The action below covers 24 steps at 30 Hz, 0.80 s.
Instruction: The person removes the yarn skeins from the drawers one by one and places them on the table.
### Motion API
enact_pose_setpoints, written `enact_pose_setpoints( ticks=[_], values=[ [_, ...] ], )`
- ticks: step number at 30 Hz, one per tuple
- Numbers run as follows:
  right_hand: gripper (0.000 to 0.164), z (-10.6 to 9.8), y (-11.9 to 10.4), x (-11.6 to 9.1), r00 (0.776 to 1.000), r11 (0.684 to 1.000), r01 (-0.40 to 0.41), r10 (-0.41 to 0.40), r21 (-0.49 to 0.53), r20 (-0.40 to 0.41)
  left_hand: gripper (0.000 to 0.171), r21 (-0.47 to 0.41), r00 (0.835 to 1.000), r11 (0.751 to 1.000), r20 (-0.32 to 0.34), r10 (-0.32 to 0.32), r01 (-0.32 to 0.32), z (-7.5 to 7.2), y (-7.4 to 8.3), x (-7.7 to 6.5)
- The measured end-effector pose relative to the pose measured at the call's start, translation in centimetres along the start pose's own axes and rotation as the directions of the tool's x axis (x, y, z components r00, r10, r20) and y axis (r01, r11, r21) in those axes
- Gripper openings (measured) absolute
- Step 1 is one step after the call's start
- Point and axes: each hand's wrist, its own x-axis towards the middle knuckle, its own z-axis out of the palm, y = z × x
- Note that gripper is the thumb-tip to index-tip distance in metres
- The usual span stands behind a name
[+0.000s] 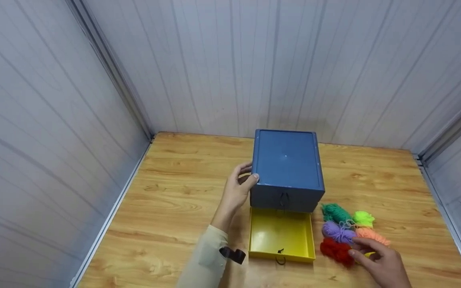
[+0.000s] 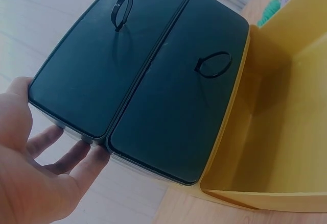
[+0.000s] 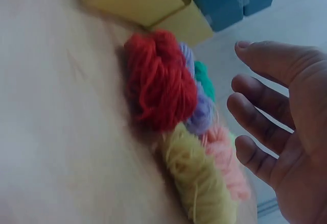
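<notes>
A small drawer cabinet with a blue top (image 1: pixel 286 160) stands on the table, its lowest yellow drawer (image 1: pixel 262 255) pulled out at the front and bare inside. Two dark drawer fronts (image 2: pixel 168 106) with black loop handles are closed above it. My left hand (image 1: pixel 235 193) holds the cabinet's left side, thumb on the top edge and fingers along the wall. Over the yarn to the right hovers my right hand (image 1: pixel 383 262), fingers loosely bent and holding nothing. Closest to it are red yarn (image 3: pixel 161 81) and yellow yarn (image 3: pixel 199 180), with purple yarn (image 1: pixel 337 232) just behind.
Green yarn (image 1: pixel 335 212), neon yellow yarn (image 1: pixel 363 218) and peach yarn (image 1: pixel 373 235) lie bunched right of the open drawer. A wooden-look table (image 1: pixel 174 192) carries everything. Pale panel walls (image 1: pixel 214 72) enclose it at the back and both sides.
</notes>
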Motion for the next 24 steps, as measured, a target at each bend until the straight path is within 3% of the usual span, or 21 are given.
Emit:
enact_pose_setpoints(
  ticks=[6,11,14,20,24],
  values=[
    [0.033,1.2,-2.3,-0.7,0.995,0.996,0.072,-0.075,0.049,0.062,0.05,0.0,1.0,1.0,0.008,-0.013,0.013,0.0,-0.3,-0.1],
    [0.034,1.9,-3.6,-1.0,0.989,0.994,0.061,-0.072,0.087,0.128,0.051,0.019,1.0,1.0,-0.001,-0.014,0.014,0.0,0.0,-0.1],
    [0.032,2.3,-3.9,-1.0,0.98,0.989,0.105,-0.12,0.102,0.16,0.05,0.025,1.0,1.0,-0.003,-0.009,0.01,0.0,0.2,-0.1],
    [0.032,3.7,-3.9,-1.3,0.938,0.954,0.216,-0.262,0.209,0.225,0.05,0.024,1.0,1.0,-0.001,-0.012,0.012,0.0,0.2,0.1],
    [0.029,4.6,-4.0,-1.5,0.888,0.914,0.307,-0.376,0.265,0.265,0.05,0.023,1.0,1.0,-0.008,-0.015,0.015,0.0,0.1,0.0]
  ],
)
